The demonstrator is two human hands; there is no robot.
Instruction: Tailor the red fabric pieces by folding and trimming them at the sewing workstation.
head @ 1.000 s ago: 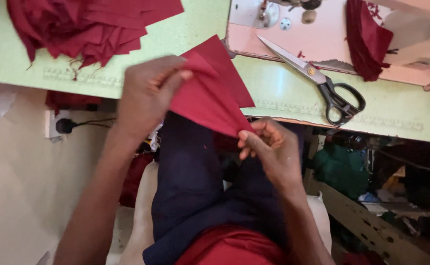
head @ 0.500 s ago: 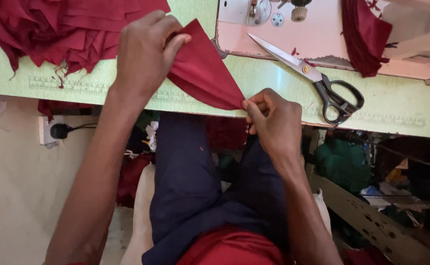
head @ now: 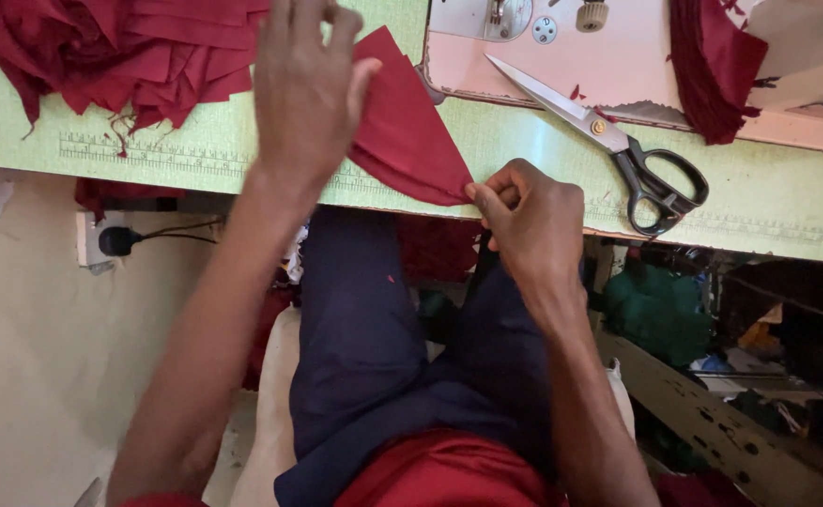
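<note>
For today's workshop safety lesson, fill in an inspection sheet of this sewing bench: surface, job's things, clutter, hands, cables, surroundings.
Surface: pale green table with a printed ruler strip.
Job's things: folded dark red fabric piece.
Clutter: red fabric heap, scissors, sewing machine base, red stack.
Hands: left hand on the piece's top; right hand pinching its corner.
Cables: black plug in wall socket.
Surroundings: green bag under the table.
</note>
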